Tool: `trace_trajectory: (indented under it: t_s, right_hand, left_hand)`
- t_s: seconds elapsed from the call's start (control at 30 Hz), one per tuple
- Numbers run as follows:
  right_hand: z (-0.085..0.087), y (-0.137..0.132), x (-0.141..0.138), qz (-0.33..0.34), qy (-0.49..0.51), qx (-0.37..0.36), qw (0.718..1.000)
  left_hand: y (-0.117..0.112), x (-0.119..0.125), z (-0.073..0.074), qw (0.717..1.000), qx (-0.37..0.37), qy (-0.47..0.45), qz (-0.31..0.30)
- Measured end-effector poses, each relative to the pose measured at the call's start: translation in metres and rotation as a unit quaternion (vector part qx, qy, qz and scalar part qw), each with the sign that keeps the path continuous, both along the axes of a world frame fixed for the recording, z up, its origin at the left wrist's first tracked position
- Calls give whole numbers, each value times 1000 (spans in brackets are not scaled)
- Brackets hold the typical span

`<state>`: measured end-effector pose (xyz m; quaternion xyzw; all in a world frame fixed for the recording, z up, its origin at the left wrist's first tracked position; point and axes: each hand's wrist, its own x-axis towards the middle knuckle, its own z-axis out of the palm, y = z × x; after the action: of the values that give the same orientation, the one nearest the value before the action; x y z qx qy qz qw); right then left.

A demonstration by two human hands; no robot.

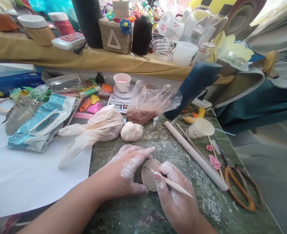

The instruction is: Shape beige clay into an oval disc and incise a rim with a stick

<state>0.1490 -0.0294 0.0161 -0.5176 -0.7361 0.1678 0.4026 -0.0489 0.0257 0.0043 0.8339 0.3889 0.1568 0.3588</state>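
Note:
My left hand (127, 169), dusted white, curls round a small round grey mould (149, 175) on the green mat and steadies it. My right hand (176, 198), also floury, pinches a thin wooden stick (172, 183) whose tip rests on the mould's flat top. A lump of white dough (131, 131) lies just beyond the hands. A long white rolling pin (194, 154) lies diagonally to the right of them.
A clear bag holding brown paste (143, 113), a crumpled white bag (94, 130), a kitchen scale (120, 104) with a paper cup (122, 82), a second paper cup (201, 127), orange-handled scissors (241, 191), white paper (24, 172) at left, a cluttered shelf behind.

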Motion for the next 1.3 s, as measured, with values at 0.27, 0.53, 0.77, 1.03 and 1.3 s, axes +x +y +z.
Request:
trace_trajectory:
  t_s: [0.27,0.53,0.77,1.03,1.3]
  right_hand:
    - [0,-4,0,31,-16,33,999]
    - [4,-5,0,50,-7,14,999]
    - [6,-6,1,59,1,14,998]
    - [-8,-12,1,54,9,38,998]
    - [-9,-15,3,45,5,56,997]
  left_hand:
    - [1,2,2,1000,2,-5,-4]
    - [1,2,5,1000,-9,-16,1]
    - [0,1,5,1000,-18,-16,5]
    - [0,0,5,1000,-22,-13,-2]
    - [2,1,6,1000,-23,-19,-3]
